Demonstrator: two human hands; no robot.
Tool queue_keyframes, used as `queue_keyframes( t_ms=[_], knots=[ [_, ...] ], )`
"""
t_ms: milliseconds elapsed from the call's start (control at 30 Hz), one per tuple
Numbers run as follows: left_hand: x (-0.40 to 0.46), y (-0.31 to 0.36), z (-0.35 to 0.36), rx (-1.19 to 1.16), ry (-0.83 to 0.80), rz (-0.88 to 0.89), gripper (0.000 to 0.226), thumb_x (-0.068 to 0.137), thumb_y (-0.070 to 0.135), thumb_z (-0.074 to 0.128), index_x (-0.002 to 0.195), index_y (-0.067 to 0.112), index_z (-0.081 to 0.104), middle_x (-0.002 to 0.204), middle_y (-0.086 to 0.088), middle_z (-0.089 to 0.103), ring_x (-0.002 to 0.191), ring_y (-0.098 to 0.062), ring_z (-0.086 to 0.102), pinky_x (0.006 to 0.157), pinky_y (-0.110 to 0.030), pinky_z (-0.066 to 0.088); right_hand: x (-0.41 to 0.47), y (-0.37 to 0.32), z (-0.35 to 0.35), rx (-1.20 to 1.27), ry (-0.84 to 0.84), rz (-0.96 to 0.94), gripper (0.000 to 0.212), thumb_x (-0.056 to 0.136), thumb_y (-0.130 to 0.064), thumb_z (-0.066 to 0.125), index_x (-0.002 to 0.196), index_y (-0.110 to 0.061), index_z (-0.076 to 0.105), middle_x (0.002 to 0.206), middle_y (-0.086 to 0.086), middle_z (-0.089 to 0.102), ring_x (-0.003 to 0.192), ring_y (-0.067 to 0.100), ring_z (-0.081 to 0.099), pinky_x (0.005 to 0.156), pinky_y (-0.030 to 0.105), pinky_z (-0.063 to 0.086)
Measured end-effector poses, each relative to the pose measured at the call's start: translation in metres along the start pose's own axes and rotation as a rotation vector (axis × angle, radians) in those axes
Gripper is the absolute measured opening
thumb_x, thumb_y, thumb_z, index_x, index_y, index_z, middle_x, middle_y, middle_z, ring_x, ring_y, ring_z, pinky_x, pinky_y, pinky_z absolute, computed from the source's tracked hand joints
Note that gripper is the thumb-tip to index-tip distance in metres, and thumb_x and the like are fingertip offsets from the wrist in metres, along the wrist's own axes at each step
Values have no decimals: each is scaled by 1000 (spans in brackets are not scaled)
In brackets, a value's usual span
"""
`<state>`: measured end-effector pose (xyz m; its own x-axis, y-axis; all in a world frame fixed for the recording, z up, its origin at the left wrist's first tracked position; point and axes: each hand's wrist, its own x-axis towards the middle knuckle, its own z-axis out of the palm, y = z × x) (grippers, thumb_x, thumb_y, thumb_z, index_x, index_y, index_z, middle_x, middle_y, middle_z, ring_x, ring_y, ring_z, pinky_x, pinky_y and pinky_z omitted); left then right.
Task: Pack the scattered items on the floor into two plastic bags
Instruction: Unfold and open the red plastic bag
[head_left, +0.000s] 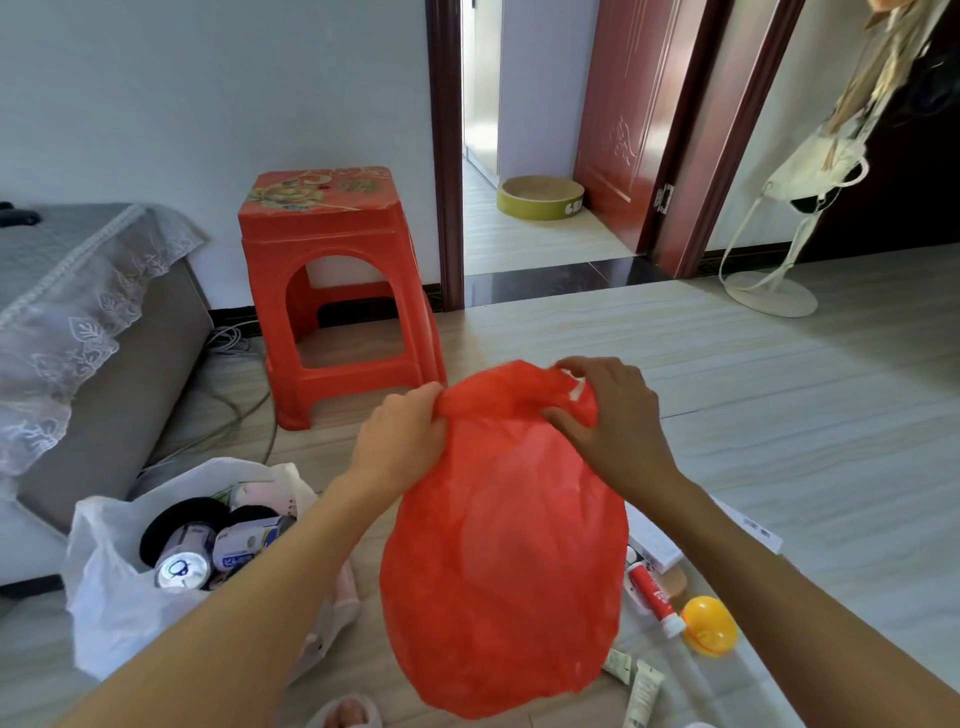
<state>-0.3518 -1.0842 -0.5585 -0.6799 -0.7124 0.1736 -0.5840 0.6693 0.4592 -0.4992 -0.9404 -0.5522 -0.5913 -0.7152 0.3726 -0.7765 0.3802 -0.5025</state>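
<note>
- Above the floor (779, 395), between the two forearms, a red plastic bag (504, 561) is held up by its top edge; it hangs limp and looks empty, though its contents cannot be made out through the film.
- One corner of the bag's mouth is bunched in the curled fingers of the left hand (400, 441); the other corner is pinched between thumb and fingers of the right hand (613, 415).
- The mouth appears not yet parted. If the thin layers cling together, items could be dropped against a closed mouth and fall back to the floor.
- The film could be torn if the two hands are pulled apart too sharply, since it is gathered tightly at each grip.
- A white plastic bag (114, 597) stands at the left, already loaded with cans (183, 569) and dark items; it is slumped and open, so it could be tipped by the left forearm passing close above it.
- A red tube (653, 592), a yellow ball-like toy (710, 626), pale tubes (644, 693) and a white box (655, 551) lie on the floor just beside the red bag, not yet packed. The round toy may roll away if brushed by the hanging bag.
- Some items may be hidden behind the bag and be missed.
</note>
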Motion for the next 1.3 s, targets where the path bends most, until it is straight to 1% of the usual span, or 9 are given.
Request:
queue_keyframes(
  t_ms=[100, 200, 433, 600, 667, 733, 833, 1033, 1300],
  knots=[
    [3, -10, -7, -170, -5, -131, 31, 92, 22, 39, 63, 13, 49, 76, -12, 61, 79, -33, 58, 67, -35, 44, -7, 5, 9, -28, -38, 92, 72, 78, -44, 68, 139, -20, 36, 139, 2, 40, 127, 23, 38, 101, 43, 34],
    [4, -14, -14, -214, -4, -180, 38, 93, 13, 41, 55, 11, 40, 59, -3, 47, 67, -25, 48, 58, -30, 31, -14, 12, 27, -3, -146, 183, 79, 80, -44, 66, 144, -20, 25, 145, 4, 33, 132, 23, 35, 105, 44, 34],
    [-3, -18, -20, -475, -296, -186, 34, 97, 22, 41, 97, -5, 61, 82, -12, 60, 73, -22, 55, 68, -37, 46, -7, 1, 28, 229, -145, 85, 87, 80, -40, 68, 147, -20, 17, 153, 3, 21, 140, 20, 23, 113, 38, 24],
    [-8, -18, -24, -352, -317, 12, 38, 84, 38, 62, 100, 5, 54, 93, -12, 62, 86, -25, 61, 79, -42, 50, -2, -3, 28, 309, -267, -24, 78, 86, -22, 63, 147, -27, 15, 156, 3, 11, 143, 17, 15, 115, 35, 21],
    [-10, -13, -29, -470, -312, 8, 39, 77, 39, 70, 99, 12, 52, 90, -6, 61, 81, -14, 62, 71, -30, 53, -2, -3, 26, 332, -303, -15, 65, 88, -14, 59, 144, -25, 28, 148, 1, 32, 134, 16, 35, 106, 24, 34],
    [-11, -8, -35, -563, -239, -5, 31, 74, 44, 66, 92, 22, 55, 82, 5, 61, 70, -1, 60, 62, -18, 50, -1, -4, 21, 348, -330, 33, 48, 85, -5, 55, 130, -22, 50, 121, -4, 57, 109, 11, 54, 81, 3, 37],
    [-10, -10, -45, -680, -158, -49, 23, 75, 52, 53, 83, 32, 62, 75, 10, 65, 66, -1, 60, 61, -16, 47, -1, -2, 12, 321, -350, 78, 26, 80, -2, 55, 94, -23, 60, 84, -9, 61, 76, 8, 55, 58, 3, 39],
    [-8, -25, -51, -562, -132, -47, 15, 83, 32, 64, 81, 18, 70, 72, -3, 66, 68, -15, 61, 69, -31, 49, -2, 10, 5, 310, -356, 172, 16, 82, -3, 52, 83, -19, 47, 71, -6, 49, 63, 10, 45, 53, 18, 32],
    [-4, -52, -36, -544, -241, -302, 25, 93, 24, 53, 71, 19, 61, 73, -4, 59, 67, -15, 55, 63, -25, 44, 0, 23, -5, 700, -313, 458, 26, 83, 6, 46, 74, -17, 56, 73, 7, 56, 64, 18, 50, 56, 27, 38]
  ],
)
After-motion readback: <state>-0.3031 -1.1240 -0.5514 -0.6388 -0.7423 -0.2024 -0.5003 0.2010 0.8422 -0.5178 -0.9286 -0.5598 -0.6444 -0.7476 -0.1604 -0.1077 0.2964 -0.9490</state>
